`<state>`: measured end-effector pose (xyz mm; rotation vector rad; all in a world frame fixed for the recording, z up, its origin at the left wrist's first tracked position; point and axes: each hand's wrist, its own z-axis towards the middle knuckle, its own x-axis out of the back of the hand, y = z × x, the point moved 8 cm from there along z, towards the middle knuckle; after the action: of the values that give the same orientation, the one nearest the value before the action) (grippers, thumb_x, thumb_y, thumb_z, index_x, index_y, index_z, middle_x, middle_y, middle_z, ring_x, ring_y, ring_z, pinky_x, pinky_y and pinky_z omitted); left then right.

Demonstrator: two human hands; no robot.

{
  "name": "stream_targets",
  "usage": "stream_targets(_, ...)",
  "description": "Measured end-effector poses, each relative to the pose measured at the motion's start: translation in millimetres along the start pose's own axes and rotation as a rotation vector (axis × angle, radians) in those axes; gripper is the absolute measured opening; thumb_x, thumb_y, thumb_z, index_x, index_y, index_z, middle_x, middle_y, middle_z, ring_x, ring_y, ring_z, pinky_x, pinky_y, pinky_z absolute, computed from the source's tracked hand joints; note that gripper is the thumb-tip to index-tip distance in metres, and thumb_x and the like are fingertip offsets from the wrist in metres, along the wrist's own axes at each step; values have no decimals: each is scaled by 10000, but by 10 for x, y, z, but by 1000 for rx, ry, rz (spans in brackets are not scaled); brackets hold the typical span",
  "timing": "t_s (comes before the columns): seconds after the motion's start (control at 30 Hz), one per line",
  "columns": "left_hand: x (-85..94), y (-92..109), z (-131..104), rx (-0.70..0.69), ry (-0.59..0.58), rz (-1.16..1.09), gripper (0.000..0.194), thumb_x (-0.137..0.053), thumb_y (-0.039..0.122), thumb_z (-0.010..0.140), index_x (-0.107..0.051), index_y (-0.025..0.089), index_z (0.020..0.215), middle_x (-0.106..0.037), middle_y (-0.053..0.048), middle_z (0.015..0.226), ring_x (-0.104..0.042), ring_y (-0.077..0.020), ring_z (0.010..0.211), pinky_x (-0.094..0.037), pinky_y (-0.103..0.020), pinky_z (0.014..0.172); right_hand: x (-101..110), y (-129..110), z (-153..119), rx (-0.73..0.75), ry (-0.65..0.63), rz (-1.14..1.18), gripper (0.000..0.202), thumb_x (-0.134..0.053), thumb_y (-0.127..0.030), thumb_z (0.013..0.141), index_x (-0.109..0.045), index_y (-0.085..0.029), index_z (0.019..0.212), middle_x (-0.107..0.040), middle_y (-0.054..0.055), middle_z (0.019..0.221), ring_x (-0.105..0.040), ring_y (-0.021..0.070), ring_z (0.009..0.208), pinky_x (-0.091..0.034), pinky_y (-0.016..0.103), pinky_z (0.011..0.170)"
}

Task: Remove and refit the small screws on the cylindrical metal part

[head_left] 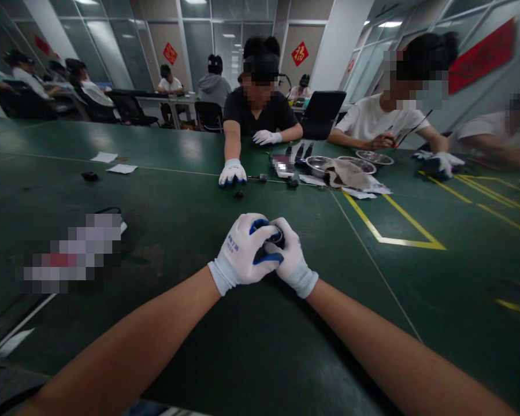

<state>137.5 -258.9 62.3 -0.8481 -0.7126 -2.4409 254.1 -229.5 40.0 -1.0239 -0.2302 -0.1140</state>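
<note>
Fingers of both hands enclose small dark part.

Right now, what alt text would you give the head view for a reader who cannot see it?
Two gloved hands, left hand and right hand, clasp a small dark part together over a green table. Across it, a co-worker's gloved hand rests flat near metal bowls.

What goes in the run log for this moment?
left hand: shut on small dark part | right hand: shut on same part | over green table
</note>
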Motion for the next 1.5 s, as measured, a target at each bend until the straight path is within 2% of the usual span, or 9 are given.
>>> stream_targets(0.27, -8, 14, 58, -43, -4, 31, 442, -637, 406, 835, -691, 192, 1219, -598, -148, 1247, -594, -330, 1110, -541, -525, 925, 31, 79, 1, -49, 55, 26, 140, -625, -274, 760, -531, -245, 859, -551, -26, 760, -514, 183, 705, -440, 339, 665)
stream_targets(0.47, 25, 70, 64, -79, 34, 24, 353, -598, 347, 879, -713, 173, 1164, -634, -143, 1179, -616, -297, 1047, -560, -498, 899, 60, -8, -6, 11, 74, -49, 116, -589, -243, 765, -554, -236, 875, -555, -4, 810, -524, 187, 722, -446, 337, 659)
stream_targets(0.67, 69, 106, 25, -36, 6, 4, 350, -597, 327, 897, -709, 186, 1197, -634, -137, 1190, -625, -290, 1059, -572, -484, 889, 59, -38, -23, 13, 42, -77, 117, -574, -215, 757, -534, -243, 864, -558, -6, 814, -495, 177, 702, -431, 325, 641)
stream_targets(1.1, 76, 135, 8, -36, -19, -29, 360, -608, 322, 883, -703, 192, 1205, -634, -140, 1203, -625, -298, 1064, -572, -504, 899, 36, -28, -34, -11, 8, -43, 101, -601, -288, 769, -522, -246, 818, -518, -39, 693, -453, 159, 633, -382, 312, 596)
stream_targets(1.33, 102, 135, 13, -20, -12, -25, 297, -599, 314, 909, -714, 194, 1156, -633, -130, 1166, -631, -286, 1050, -574, -485, 889, 13, -119, -14, 51, -18, -76, 73, -570, -227, 762, -525, -243, 818, -524, -11, 787, -487, 174, 703, -396, 320, 625)
stream_targets(1.5, 95, 129, 14, -16, -23, -50, 294, -609, 306, 892, -723, 193, 1139, -633, -132, 1168, -622, -290, 1043, -569, -500, 894, -9, -133, -14, 62, -46, -95, 85, -565, -212, 753, -502, -244, 801, -510, -17, 773, -464, 168, 691, -378, 313, 618)
